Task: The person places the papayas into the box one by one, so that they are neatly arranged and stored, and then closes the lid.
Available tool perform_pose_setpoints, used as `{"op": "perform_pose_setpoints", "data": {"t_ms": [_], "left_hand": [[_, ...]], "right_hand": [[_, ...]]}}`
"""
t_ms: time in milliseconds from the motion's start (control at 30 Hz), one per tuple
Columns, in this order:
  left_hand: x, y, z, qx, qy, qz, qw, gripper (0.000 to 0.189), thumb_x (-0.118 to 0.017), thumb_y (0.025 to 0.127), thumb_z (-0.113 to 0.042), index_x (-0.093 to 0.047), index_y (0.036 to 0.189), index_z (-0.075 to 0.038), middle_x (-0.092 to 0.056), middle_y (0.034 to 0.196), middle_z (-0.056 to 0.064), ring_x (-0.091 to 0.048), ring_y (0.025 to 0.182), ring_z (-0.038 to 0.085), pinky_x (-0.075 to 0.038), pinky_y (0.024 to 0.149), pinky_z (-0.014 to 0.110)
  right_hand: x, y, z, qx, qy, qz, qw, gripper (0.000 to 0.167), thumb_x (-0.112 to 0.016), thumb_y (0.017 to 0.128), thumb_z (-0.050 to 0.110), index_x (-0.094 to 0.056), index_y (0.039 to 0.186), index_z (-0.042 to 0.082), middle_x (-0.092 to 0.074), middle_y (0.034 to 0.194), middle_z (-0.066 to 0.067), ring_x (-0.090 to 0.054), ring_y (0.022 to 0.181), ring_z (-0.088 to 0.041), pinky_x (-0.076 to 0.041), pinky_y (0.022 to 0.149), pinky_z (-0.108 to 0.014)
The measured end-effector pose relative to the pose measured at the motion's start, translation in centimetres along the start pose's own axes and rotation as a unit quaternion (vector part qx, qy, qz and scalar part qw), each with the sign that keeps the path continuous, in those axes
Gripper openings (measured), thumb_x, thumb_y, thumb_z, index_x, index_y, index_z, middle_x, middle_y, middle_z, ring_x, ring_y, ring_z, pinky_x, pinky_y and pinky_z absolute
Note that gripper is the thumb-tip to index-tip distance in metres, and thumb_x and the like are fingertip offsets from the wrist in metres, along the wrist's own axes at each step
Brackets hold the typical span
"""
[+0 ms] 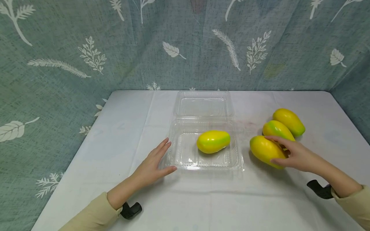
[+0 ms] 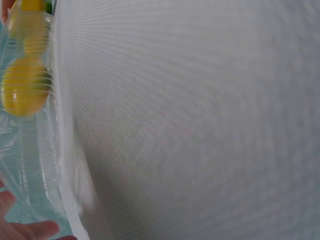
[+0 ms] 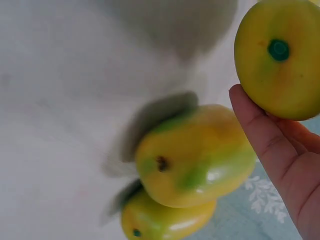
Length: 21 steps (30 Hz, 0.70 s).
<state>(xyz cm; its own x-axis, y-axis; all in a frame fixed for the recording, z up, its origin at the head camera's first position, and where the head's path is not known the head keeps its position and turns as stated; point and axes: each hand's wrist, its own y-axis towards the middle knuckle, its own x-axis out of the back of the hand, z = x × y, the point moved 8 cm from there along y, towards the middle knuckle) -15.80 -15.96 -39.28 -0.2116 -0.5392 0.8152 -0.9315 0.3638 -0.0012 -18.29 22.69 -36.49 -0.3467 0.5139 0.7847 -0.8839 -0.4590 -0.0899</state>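
Fruits, yellow with green patches, mango-shaped: four in all; one held fruit [image 1: 264, 149], to the right; one boxed fruit [image 1: 213, 141], lying on its side in the right half of the tray; one middle fruit [image 1: 276, 129] and one far fruit [image 1: 289, 122], close together on the right of the cloth, beyond the held one; clear plastic tray [image 1: 185, 150], one, at centre, with one clear lid [image 1: 203, 107] laid back on its far side; hands, two

Right hand [image 1: 297, 155]: gripping the held fruit at its right end, thumb on the near side, fingers on the far side, the bulk of the fruit projecting left past the fingertips; in the right wrist view this fruit stands apart from the other two

Left hand [image 1: 151, 166]: fingers extended, thumb spread, nothing held; placed at the tray's left edge, contact not possible to tell; the boxed fruit lies well to the right of its fingertips

Further items: white cloth [image 1: 202, 205], one; leaf-patterned curtain [image 1: 185, 32], behind; beige sleeves [image 1: 92, 213], two; black wrist pieces [image 1: 131, 210], two
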Motion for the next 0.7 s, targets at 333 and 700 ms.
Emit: {"op": "perform_pose_setpoints", "data": {"t_ms": [333, 700], "left_hand": [[0.0, 0.0, 0.0, -0.002, 0.002, -0.003, 1.0000, 0.082, -0.063, 0.081, -0.048, -0.026, 0.145, -0.013, -0.015, 0.153, -0.002, -0.022, 0.136, 0.031, -0.028, 0.101, 0.058], [0.3, 0.2, 0.0, -0.009, 0.006, -0.011, 0.9999, 0.081, -0.066, 0.079, -0.046, -0.030, 0.143, -0.013, -0.019, 0.152, -0.002, -0.023, 0.135, 0.030, -0.031, 0.099, 0.057]], "right_hand": [[1.4, 0.6, 2.8, 0.081, -0.044, -0.029, 0.9954, 0.065, -0.075, 0.075, 0.021, -0.045, 0.132, 0.009, -0.051, 0.127, -0.011, -0.042, 0.100, 0.005, -0.043, 0.079, -0.014], [1.7, 1.7, 6.0, 0.111, -0.075, -0.016, 0.9908, 0.061, -0.076, 0.074, 0.019, -0.048, 0.128, 0.012, -0.056, 0.121, -0.003, -0.049, 0.102, -0.010, -0.046, 0.082, -0.031]]}}
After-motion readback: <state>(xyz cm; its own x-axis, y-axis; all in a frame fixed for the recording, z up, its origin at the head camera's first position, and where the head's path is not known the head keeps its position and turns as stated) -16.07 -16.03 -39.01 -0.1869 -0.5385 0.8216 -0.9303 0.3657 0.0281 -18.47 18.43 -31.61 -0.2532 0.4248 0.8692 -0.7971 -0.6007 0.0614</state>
